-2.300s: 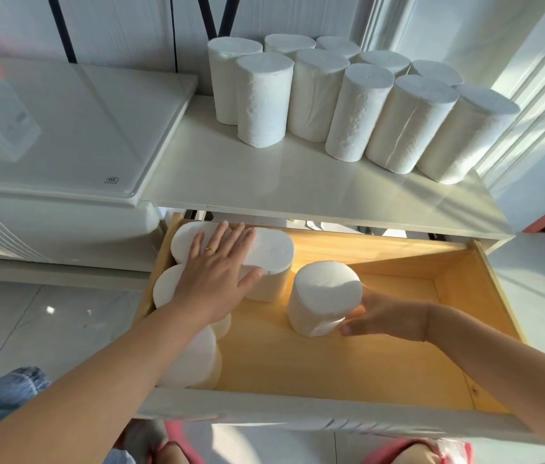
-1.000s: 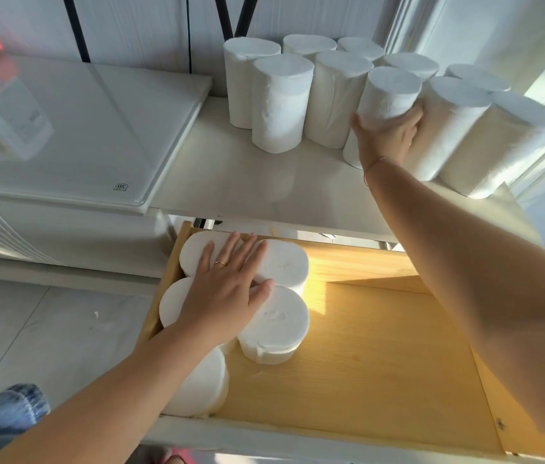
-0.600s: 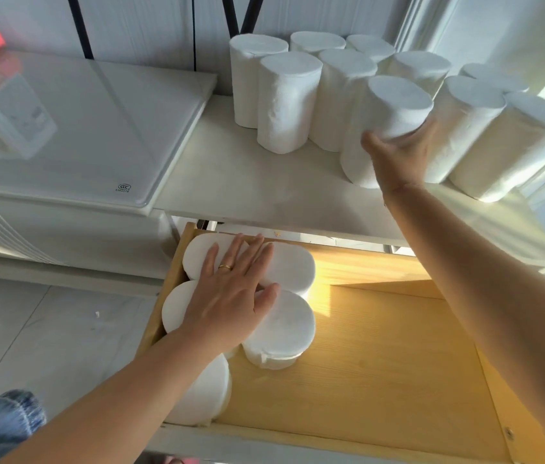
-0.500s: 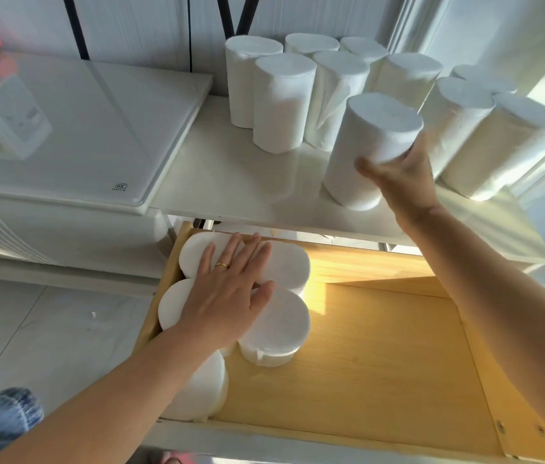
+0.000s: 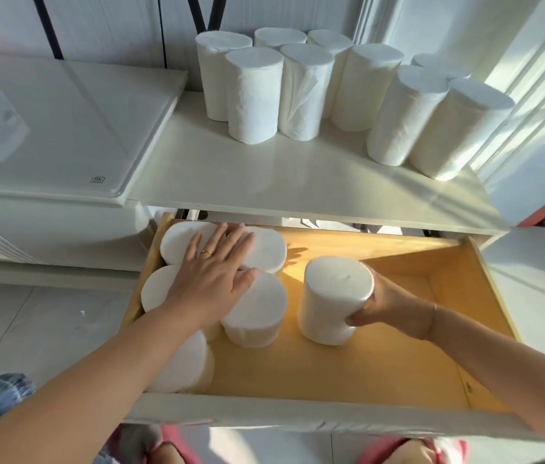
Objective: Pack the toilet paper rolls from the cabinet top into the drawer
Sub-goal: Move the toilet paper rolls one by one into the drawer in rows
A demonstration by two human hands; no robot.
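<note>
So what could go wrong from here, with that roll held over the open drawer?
1. The right hand grips the held roll low on one side, so it might tip as it lands.
2. Set down too close, it could knock the packed rolls; the left hand lies flat on them, which helps.
3. The rightmost roll stands near the edge of the cabinet top and might topple if the drawer is bumped.

white cabinet top (image 5: 264,182) carries upright toilet paper rolls (image 5: 254,95) clustered at back.
</note>
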